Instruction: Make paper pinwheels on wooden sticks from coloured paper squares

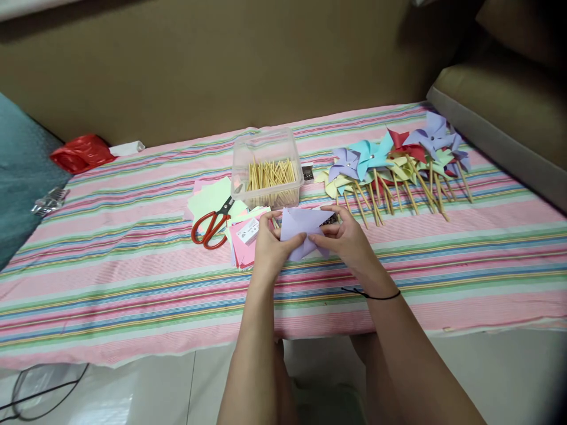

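Between my two hands is a piece of purple paper (pixel 301 223), partly cut and folded, held above the striped cloth. My left hand (pixel 275 239) grips its left side, thumb on the front near the middle. From the right, my right hand (pixel 345 236) pinches the same paper, its thumb almost meeting the left one. Just left of my hands lies a stack of coloured paper (pixel 243 251) with a small white card (pixel 248 231) on top. Red-handled scissors (pixel 212 224) rest beside it, partly over pale green paper (pixel 208 200). Dark small items behind my right fingers are mostly hidden.
A clear plastic box (pixel 266 195) of wooden sticks (pixel 271 174) stands behind my hands. Finished paper pinwheels (pixel 372 154) on sticks lie heaped at the right. A red plastic bag (pixel 84 153) sits far left. The striped cloth (pixel 133 283) ends at the front edge, above a tiled floor.
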### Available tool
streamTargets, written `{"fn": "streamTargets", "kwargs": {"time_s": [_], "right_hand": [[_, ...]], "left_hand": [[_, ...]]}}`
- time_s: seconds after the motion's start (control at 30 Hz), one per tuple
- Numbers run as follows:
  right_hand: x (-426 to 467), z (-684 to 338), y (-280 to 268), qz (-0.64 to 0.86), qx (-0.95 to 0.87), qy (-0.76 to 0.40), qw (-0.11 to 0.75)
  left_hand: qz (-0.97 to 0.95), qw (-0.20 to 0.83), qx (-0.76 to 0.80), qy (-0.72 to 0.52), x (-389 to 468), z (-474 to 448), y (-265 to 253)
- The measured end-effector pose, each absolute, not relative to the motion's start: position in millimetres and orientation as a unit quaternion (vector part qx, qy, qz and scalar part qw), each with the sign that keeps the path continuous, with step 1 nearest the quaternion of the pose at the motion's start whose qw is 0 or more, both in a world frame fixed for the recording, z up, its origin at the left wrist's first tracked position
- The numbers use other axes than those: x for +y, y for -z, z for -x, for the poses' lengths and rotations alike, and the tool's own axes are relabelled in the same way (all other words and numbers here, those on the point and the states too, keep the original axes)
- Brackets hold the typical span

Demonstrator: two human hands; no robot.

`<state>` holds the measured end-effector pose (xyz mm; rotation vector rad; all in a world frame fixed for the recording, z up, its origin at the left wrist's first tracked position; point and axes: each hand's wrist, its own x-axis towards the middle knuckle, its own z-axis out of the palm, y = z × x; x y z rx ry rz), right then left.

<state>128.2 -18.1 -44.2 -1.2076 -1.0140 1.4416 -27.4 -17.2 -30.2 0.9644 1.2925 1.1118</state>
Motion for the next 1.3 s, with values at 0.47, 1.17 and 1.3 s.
{"fn": "streamTargets", "kwargs": {"time_s": [0.47, 1.17, 1.3], "right_hand": [[-18, -135, 37, 0.517, -0.385, -0.606, 0.467], [-17, -133, 33, 0.494, -0.385, -0.614, 0.48], [-17, -133, 34, 0.489, -0.389, -0.614, 0.481]], "left_hand": [[-0.391, 0.537, 0.471, -0.58, -14, 35, 24], [-0.448, 0.546, 0.449, -0.547, -15, 28, 26], [-0.453, 0.542, 0.45, -0.547, -14, 28, 27]]}}
